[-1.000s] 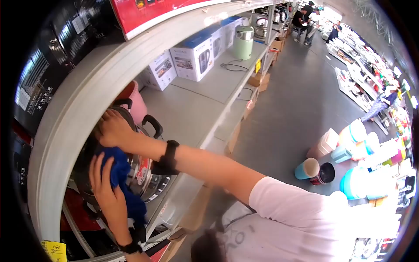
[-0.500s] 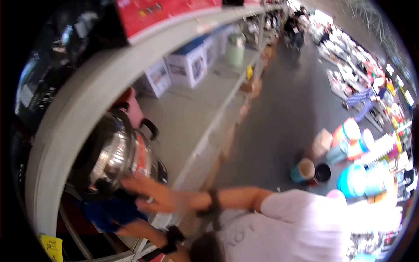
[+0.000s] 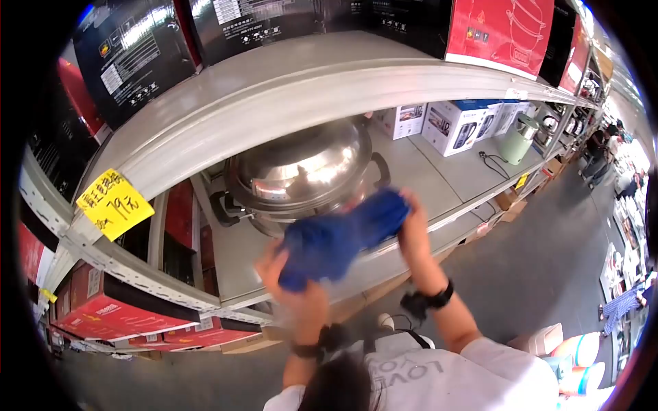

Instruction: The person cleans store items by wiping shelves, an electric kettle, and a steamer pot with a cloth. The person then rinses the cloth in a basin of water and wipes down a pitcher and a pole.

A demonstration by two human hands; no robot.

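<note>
A blue cloth (image 3: 343, 236), smeared by motion, is stretched between my two hands in front of the shelf. My left hand (image 3: 291, 274) grips its left end, fingers curled round the fabric. At the opposite end my right hand (image 3: 413, 229) is closed on the cloth. Just behind it, a large shiny steel pot (image 3: 271, 222) with a domed lid (image 3: 308, 161) and dark side handles sits on the shelf. The cloth covers part of the pot's lower front. Whether cloth and pot touch, I cannot tell.
The pot stands on a grey metal shelf (image 3: 439, 179) under an upper board stacked with boxes. A yellow price tag (image 3: 115, 204) hangs at the left post. White appliance boxes (image 3: 452, 130) and a green kettle (image 3: 519, 140) stand farther right. Red boxes (image 3: 113, 305) fill the lower left.
The view has swung left to face the pot. My right hand has come away from the pot's side and now holds the cloth, which earlier was at my left hand only.
</note>
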